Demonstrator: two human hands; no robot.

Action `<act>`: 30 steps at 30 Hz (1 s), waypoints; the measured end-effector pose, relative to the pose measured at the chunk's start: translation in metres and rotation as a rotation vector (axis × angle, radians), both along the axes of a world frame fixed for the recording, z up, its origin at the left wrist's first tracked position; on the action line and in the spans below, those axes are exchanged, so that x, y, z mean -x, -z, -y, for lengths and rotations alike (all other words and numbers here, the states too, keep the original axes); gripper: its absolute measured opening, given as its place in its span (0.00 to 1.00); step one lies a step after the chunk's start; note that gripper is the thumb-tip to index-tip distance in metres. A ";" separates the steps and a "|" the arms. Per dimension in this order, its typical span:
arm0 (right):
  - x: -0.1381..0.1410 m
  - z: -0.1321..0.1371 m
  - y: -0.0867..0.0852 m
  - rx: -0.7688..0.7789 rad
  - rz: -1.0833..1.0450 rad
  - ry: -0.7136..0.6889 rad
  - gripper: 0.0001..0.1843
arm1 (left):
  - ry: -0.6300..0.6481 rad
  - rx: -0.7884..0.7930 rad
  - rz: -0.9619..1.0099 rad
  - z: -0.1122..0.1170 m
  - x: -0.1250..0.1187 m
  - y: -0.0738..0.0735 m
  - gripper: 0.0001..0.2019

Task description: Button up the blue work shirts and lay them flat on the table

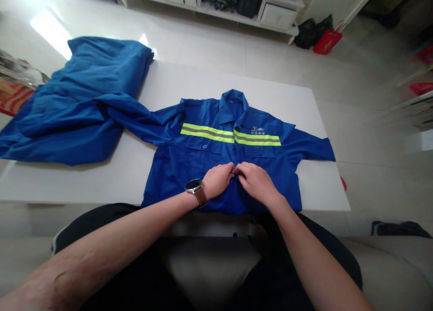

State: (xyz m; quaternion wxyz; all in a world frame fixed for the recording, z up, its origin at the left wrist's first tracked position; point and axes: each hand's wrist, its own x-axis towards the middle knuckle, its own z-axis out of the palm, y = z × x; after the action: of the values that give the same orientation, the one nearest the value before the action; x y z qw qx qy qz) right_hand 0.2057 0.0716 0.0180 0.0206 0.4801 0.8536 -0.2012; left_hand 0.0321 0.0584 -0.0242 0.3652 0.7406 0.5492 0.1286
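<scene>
A blue work shirt (189, 166) with yellow and grey reflective chest stripes lies face up on the white table (101, 180), collar away from me. My left hand (218, 179), with a watch on its wrist, and my right hand (255, 181) meet at the shirt's front placket below the chest pockets. Both have their fingers curled and pinched on the placket fabric, fingertips almost touching. What sits between the fingertips is hidden.
A second blue garment (84, 99) lies crumpled over the table's left end, touching the shirt's left sleeve. A white cabinet (270, 13), a black bag and a red bag (326, 40) stand on the floor beyond. My legs and a grey seat are below.
</scene>
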 end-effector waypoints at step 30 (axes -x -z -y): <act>0.001 -0.004 0.015 0.105 -0.312 0.171 0.16 | -0.366 0.546 0.737 -0.011 0.002 0.019 0.07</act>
State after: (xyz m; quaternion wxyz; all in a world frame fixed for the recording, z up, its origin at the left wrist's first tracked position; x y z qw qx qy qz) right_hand 0.2048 0.0760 0.0032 -0.1044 0.5122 0.7909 -0.3183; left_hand 0.0301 0.0689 -0.0435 0.6875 0.4145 0.5180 0.2955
